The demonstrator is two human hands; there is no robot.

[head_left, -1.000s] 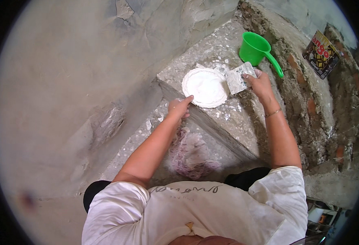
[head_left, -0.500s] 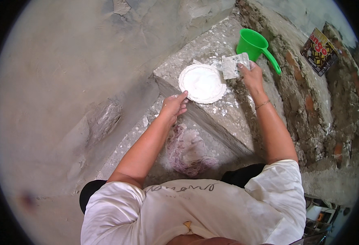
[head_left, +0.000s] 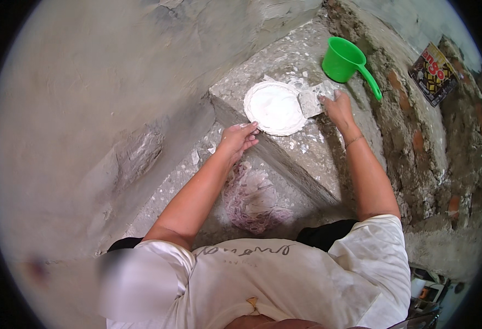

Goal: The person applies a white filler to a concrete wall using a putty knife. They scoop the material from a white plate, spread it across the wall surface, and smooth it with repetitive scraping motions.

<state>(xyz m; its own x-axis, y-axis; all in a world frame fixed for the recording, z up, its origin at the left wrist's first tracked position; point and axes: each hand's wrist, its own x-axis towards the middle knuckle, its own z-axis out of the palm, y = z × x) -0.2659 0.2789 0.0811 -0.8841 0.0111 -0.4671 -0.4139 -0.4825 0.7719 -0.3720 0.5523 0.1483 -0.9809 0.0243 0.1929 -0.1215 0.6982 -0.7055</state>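
Note:
A round, shallow plate with a crusted rim, filled with white paste (head_left: 275, 108), rests on a rough concrete step. My left hand (head_left: 239, 141) pinches its near-left rim between thumb and fingers. In my right hand (head_left: 338, 108) is a flat, whitish, paste-smeared scraper card (head_left: 310, 103), gripped at its right end. The card's left edge meets the plate's right rim; whether it touches the paste I cannot tell. Just beyond my right hand stands a green dipper (head_left: 344, 59) with its handle toward the right.
A crumpled pinkish-white cloth (head_left: 252, 197) lies on the lower step near me. White flakes dot the concrete step (head_left: 312, 159). Rough plaster and exposed brick (head_left: 416, 140) rise on the right, with a dark printed packet (head_left: 434, 74) there. A smooth grey wall (head_left: 87, 98) fills the left.
My right hand has lowered the scraper card, bringing it from above the plate's right side down to its rim. The left hand keeps its hold on the plate.

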